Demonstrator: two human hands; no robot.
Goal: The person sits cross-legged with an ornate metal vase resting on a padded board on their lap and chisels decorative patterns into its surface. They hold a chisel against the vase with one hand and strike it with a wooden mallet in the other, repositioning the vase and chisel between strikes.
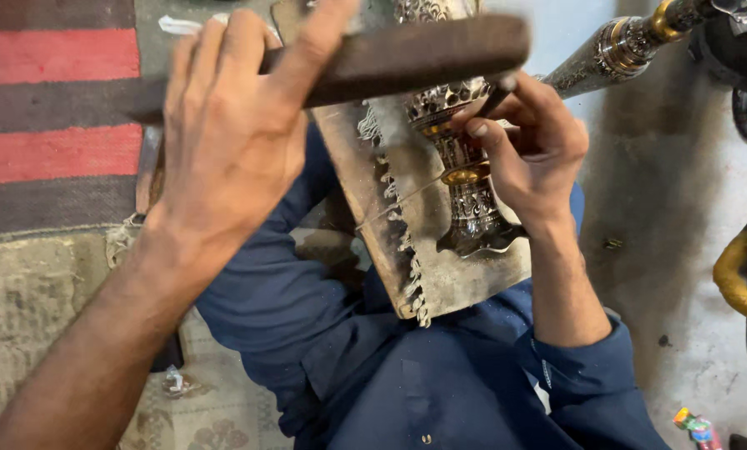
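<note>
An ornate silver vessel (467, 179) with gold bands lay tilted on a worn metal-faced board (465, 275), its flared foot toward the lap. A dark wooden bar (407, 57) hung crosswise just above it, blurred.

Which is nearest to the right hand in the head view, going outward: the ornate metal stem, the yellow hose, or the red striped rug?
From the right hand:
1. Metal stem, in its fingers.
2. Yellow hose, far right edge.
3. Striped rug, far left, beyond the left hand.

Red-and-grey striped rug (52, 108) and worn patterned mat (32, 300) at left — stained pale concrete floor (665, 192) at right.
</note>
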